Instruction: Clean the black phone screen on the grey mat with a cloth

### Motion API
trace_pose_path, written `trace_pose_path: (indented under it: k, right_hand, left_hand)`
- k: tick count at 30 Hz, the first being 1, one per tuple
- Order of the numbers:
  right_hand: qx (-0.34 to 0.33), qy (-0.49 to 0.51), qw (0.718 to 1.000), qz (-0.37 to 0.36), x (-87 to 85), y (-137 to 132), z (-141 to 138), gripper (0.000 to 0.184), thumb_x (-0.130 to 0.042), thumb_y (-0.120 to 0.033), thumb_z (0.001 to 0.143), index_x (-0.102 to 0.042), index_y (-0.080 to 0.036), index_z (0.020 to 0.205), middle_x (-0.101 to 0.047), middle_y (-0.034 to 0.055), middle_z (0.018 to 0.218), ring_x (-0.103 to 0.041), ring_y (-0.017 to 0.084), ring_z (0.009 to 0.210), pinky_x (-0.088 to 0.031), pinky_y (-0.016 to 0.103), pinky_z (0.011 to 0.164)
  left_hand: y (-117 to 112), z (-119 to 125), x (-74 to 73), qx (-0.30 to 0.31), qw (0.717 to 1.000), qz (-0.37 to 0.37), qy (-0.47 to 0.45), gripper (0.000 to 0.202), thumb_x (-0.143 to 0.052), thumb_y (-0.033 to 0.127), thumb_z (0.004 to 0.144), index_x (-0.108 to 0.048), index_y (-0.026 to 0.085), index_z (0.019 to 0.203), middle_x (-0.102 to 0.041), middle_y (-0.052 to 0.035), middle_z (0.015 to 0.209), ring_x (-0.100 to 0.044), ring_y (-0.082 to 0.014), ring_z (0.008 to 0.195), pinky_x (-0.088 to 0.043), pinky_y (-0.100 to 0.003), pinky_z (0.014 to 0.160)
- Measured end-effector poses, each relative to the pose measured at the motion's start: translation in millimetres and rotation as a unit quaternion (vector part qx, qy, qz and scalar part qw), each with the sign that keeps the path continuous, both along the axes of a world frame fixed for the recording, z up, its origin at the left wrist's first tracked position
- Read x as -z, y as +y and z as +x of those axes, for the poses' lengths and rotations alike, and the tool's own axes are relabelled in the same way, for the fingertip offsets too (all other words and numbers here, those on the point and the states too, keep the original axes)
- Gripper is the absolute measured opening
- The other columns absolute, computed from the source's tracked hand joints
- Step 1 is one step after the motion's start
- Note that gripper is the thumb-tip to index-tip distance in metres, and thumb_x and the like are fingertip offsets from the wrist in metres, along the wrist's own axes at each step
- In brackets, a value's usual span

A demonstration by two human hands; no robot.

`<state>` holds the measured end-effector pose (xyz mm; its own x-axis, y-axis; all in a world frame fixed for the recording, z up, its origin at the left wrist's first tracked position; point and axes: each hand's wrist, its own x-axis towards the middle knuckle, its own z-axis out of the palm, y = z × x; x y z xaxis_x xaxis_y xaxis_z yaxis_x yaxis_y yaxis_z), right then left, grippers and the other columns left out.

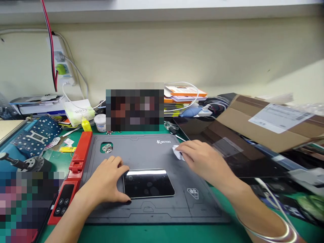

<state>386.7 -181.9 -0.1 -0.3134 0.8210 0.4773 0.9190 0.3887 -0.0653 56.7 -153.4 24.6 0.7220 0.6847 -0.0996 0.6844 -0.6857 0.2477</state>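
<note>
A smartphone with a dark, glossy screen lies flat on the grey work mat, its screen up and a bright reflection along its far edge. My left hand grips the phone's left end, with the thumb at the near corner and the fingers at the far one. Farther back and to the right, my right hand pinches a crumpled white wipe between thumb and fingers. The wipe is apart from the phone, near the mat's right edge.
A red device with buttons borders the mat's left side. Small metal parts sit in the mat's cutout. Behind stand a yellow bottle and a white tub. A dark panel and an opened cardboard box lie right.
</note>
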Motion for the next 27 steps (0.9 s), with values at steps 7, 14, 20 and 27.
trace_pose_path:
  k: [7,14,20,27]
  right_hand:
    - [-0.069,-0.010,0.995,-0.065,2.3,-12.7,-24.9,0.026,-0.064,-0.024,0.087,-0.064,-0.019,0.113,-0.066,0.0087,0.117,-0.061,0.026,0.105,-0.053,0.040,0.089]
    - [-0.126,0.019,0.966,-0.226,-6.9,-24.5,-49.5,0.065,-0.086,-0.030,0.068,-0.058,-0.015,0.125,-0.063,0.0115,0.120,-0.059,0.028,0.104,-0.051,0.044,0.090]
    - [-0.127,0.032,0.959,-0.250,-11.7,-25.5,-48.9,0.063,-0.087,-0.028,0.067,-0.059,-0.016,0.122,-0.061,0.0113,0.117,-0.057,0.028,0.103,-0.050,0.044,0.089]
    - [-0.119,0.041,0.956,-0.266,-10.1,-26.7,-48.5,0.056,-0.085,-0.028,0.069,-0.061,-0.015,0.118,-0.059,0.0103,0.113,-0.056,0.027,0.099,-0.049,0.043,0.087]
  left_hand:
    - [-0.9,-0.8,-3.2,-0.002,1.000,0.005,-0.003,0.075,-0.089,0.048,0.057,-0.061,0.021,0.122,-0.058,-0.0079,0.109,-0.054,-0.0280,0.099,-0.047,-0.039,0.082]
    - [1.2,1.3,-8.8,-0.128,0.992,0.006,0.003,0.044,-0.050,0.052,0.094,-0.060,0.020,0.121,-0.069,-0.0038,0.083,-0.065,-0.0240,0.076,-0.041,-0.031,0.065]
    - [1.3,5.7,-10.3,-0.119,0.989,0.064,0.063,0.042,-0.031,0.043,0.102,-0.065,0.021,0.090,-0.066,-0.0040,0.066,-0.063,-0.0223,0.063,-0.025,-0.028,0.054]
    - [-5.2,9.0,-17.1,-0.094,0.988,0.056,0.110,0.041,-0.025,0.032,0.103,-0.058,0.021,0.082,-0.063,-0.0039,0.065,-0.062,-0.0236,0.061,-0.023,-0.029,0.053]
